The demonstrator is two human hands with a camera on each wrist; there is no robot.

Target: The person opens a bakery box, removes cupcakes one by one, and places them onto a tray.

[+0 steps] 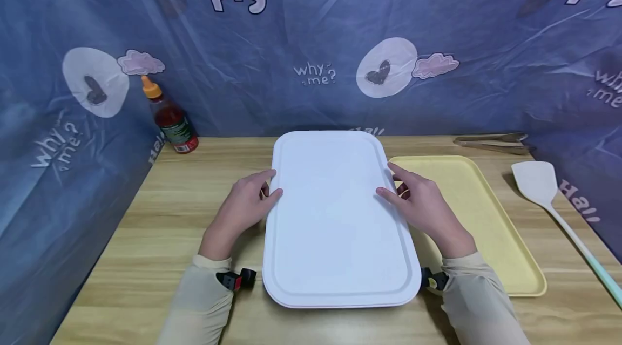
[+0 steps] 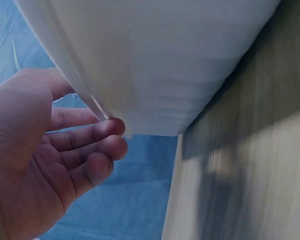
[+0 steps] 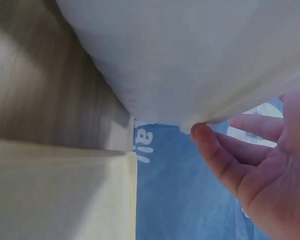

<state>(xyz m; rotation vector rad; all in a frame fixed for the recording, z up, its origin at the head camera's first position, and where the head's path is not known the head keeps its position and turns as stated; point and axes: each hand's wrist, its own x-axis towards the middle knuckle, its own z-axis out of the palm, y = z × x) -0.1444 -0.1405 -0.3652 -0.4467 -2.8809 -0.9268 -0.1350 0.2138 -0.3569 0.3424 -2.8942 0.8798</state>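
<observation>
The tray (image 1: 461,215) lies between the box (image 1: 340,215), left, and the spatula (image 1: 536,184), right.

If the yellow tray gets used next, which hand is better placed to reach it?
Probably the right hand: it holds the white lid on the side by the yellow tray, while the left hand holds the opposite side.

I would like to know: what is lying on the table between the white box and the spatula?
The yellow tray lies there, as the head view shows; the right sleeve crosses over its near part.
</observation>
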